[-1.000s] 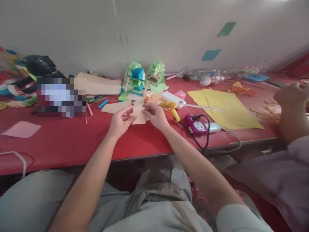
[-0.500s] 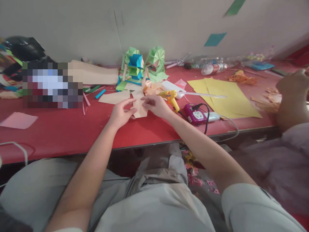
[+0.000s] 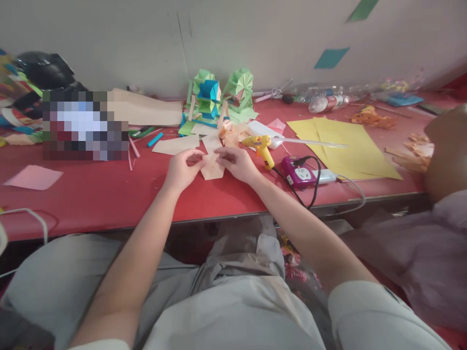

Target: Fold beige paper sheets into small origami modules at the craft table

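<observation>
Fingertips of the left hand [image 3: 181, 170] and right hand [image 3: 239, 164] pinch a folded peach paper piece [image 3: 212, 164] left of the yellow glue gun [image 3: 261, 148]; its hot nozzle could burn the nearer wrist, judging by closeness.

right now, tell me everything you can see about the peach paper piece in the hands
The peach paper piece is a pale, matte sheet of thin paper or card, folded into an angular shape with a pointed lower corner. It is held just above the red table, near the middle. The left hand pinches its left edge with fingertips, and the right hand grips its upper right edge. More peach scraps lie behind it. Whether its lower tip touches the table cannot be told.
</observation>
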`<control>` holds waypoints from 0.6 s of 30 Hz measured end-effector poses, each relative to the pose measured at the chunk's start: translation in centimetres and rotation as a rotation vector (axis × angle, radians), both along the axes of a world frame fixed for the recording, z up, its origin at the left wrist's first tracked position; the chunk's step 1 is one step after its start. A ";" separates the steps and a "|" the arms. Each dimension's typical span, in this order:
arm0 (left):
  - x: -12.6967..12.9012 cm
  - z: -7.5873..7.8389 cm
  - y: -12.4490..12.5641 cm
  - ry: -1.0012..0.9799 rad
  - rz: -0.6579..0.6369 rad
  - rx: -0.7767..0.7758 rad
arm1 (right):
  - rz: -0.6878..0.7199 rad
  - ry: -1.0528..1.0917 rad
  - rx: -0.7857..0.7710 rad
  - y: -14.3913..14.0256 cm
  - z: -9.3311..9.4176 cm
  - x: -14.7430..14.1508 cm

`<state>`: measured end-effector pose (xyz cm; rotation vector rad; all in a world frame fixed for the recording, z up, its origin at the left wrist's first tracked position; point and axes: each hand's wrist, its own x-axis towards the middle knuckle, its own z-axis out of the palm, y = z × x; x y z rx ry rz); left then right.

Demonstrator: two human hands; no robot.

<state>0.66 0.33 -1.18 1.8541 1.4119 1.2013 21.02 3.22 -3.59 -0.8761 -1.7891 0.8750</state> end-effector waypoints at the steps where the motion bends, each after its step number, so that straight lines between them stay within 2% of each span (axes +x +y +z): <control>1: 0.0 0.1 -0.1 0.020 0.015 0.011 | 0.002 0.000 -0.007 0.0 0.0 0.0; 6: -0.1 0.1 -0.2 0.119 0.033 0.100 | -0.007 -0.026 -0.039 -0.1 -0.2 -0.2; 9: -0.1 -0.2 -0.1 0.131 0.033 0.060 | -0.009 -0.063 -0.046 -0.1 -0.2 -0.2; 15: -0.2 -0.2 -0.1 0.108 -0.011 0.015 | -0.047 -0.133 0.150 -0.1 0.3 0.4; 18: -0.2 -0.2 -0.1 0.088 -0.039 0.003 | -0.026 -0.114 0.174 -0.3 0.6 0.4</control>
